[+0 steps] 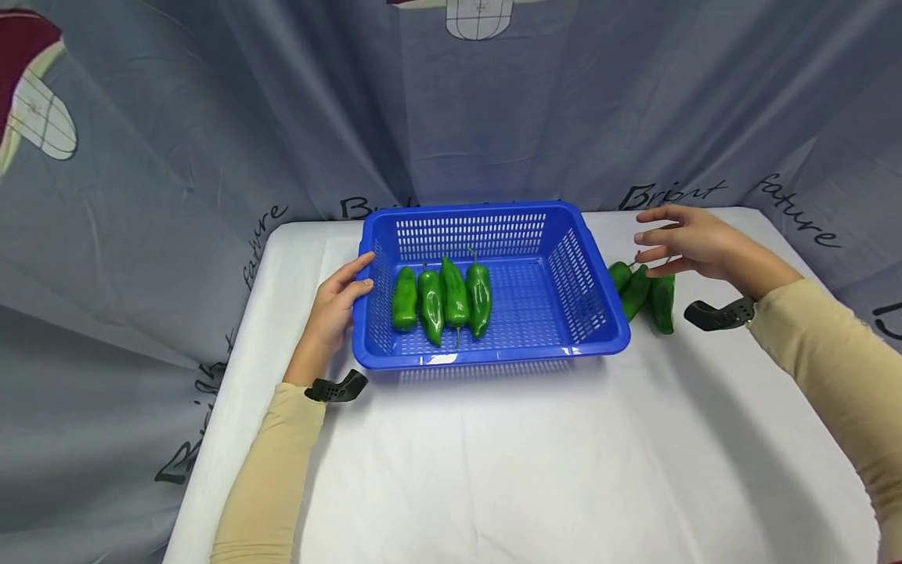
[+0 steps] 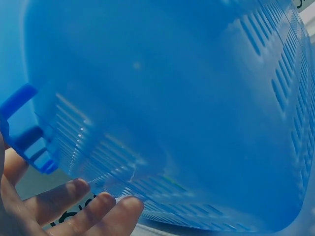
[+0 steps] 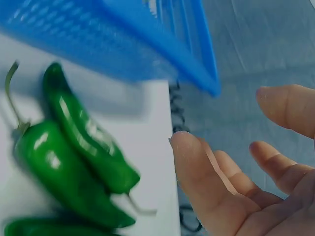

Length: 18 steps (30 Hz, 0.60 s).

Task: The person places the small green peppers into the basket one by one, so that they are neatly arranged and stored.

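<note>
A blue plastic basket [image 1: 535, 305] with slotted walls stands in the middle of the head view. Several green peppers [image 1: 455, 291] lie side by side in its left half. My left hand [image 1: 331, 307] holds the basket's left rim, thumb and a finger over the edge; in the left wrist view the other fingers [image 2: 120, 216] lie along the outer wall. To the right of the basket, green peppers [image 3: 61, 172] lie on the table, partly hidden in the head view. Above and beside them hovers my right hand [image 1: 694, 241], fingers apart, nothing in it.
A white-covered table [image 1: 493, 462] carries everything. Grey-blue printed curtains [image 1: 303, 102] hang behind it and at its sides. Black wrist devices [image 1: 719, 315] sit at both sleeve cuffs.
</note>
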Each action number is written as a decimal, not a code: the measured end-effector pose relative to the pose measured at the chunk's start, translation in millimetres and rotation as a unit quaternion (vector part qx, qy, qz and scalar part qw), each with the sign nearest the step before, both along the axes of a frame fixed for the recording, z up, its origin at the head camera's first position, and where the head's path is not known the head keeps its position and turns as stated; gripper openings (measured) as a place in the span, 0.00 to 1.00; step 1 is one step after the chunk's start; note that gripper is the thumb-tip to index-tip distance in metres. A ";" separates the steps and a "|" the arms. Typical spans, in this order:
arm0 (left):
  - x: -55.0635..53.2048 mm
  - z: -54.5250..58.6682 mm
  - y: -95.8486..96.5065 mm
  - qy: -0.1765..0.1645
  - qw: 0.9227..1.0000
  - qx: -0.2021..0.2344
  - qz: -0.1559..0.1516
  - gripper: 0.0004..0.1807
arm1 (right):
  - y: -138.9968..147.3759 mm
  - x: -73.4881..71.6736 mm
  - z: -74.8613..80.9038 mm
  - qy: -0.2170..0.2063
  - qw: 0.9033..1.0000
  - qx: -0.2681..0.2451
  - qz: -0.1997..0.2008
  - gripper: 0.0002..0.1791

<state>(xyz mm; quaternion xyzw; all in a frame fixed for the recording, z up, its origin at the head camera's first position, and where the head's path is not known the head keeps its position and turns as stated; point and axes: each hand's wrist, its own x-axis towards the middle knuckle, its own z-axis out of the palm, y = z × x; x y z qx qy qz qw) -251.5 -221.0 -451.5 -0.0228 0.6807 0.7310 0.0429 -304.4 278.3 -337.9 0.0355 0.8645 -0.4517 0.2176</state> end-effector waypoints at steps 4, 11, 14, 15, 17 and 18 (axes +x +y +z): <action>-0.2 -0.7 1.2 0.006 1.000 -0.003 0.001 0.28 | 23.3 5.1 -6.6 -0.004 1.000 -0.004 -0.017 0.40; -0.3 -1.2 0.5 0.000 1.000 -0.003 0.000 0.28 | 55.0 11.3 -25.1 -0.020 0.999 -0.005 -0.041 0.42; -0.5 -1.7 0.4 -0.002 1.000 0.001 -0.001 0.29 | 66.2 12.2 -34.2 -0.023 0.999 0.001 -0.049 0.42; -0.6 -1.8 0.4 -0.003 1.000 0.003 -0.001 0.29 | 69.2 12.7 -36.6 -0.024 0.998 0.004 -0.052 0.42; -0.7 -1.6 0.5 -0.003 1.000 0.006 0.000 0.29 | 74.3 14.0 -40.9 -0.025 0.998 0.009 -0.056 0.43; -0.7 -1.4 0.6 -0.003 1.000 0.006 0.000 0.29 | 76.4 14.7 -42.7 -0.025 0.998 0.011 -0.058 0.43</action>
